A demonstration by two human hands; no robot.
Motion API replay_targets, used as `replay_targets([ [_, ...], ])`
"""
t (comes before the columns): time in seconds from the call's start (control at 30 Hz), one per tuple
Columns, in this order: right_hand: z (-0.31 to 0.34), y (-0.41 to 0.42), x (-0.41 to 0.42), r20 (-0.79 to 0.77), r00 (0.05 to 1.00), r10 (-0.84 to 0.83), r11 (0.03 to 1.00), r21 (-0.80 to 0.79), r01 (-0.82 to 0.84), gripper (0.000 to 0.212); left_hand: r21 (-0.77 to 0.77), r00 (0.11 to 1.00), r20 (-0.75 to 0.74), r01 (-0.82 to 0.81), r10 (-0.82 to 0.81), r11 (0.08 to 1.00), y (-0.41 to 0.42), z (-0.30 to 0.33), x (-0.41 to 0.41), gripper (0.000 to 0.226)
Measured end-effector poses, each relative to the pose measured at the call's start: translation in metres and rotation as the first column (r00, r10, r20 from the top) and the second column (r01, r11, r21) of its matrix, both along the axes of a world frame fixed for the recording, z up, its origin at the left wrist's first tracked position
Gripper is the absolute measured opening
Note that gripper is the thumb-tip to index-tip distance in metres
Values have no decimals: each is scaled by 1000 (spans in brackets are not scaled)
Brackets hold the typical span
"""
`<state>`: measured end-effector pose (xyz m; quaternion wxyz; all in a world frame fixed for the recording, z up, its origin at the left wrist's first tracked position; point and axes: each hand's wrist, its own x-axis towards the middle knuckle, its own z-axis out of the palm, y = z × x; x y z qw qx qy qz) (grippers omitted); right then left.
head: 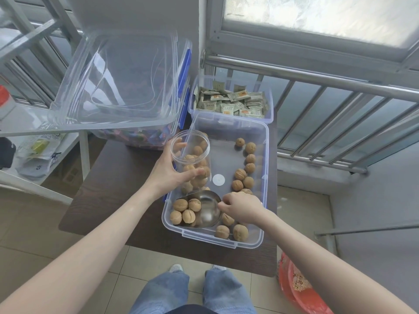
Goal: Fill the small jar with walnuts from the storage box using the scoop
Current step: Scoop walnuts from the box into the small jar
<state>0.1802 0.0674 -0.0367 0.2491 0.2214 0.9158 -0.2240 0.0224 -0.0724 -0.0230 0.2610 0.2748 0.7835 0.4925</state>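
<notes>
A clear storage box sits on a dark wooden table, with several walnuts scattered along its right side and near end. My left hand grips a small clear jar, tilted over the box's left part and partly filled with walnuts. My right hand holds the handle end of a metal scoop that lies low in the box's near left corner. Several walnuts sit at the scoop's mouth. The scoop's handle is hidden under my fingers.
Behind the walnut box stands a clear box of wrapped packets. A large clear bin with blue clips holds stacked lids at the back left. A metal railing runs on the right, a red basin sits on the floor.
</notes>
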Motion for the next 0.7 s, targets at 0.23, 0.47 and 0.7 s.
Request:
replay_targets([
  [0.23,8,9,2,-11,998,-55,993,-102,53,38,-5,1000,-18,-1,1,1000,1,5,-2,106],
  [0.47,21,31,17,-51,989,-137,975,-186,125,39,16,1000,-17,-3,4,1000,2,9,-4,100],
  [0.7,37,43,19,-112,974,-198,963,-210,171,31,13,1000,-5,-12,12,1000,2,14,-5,109],
])
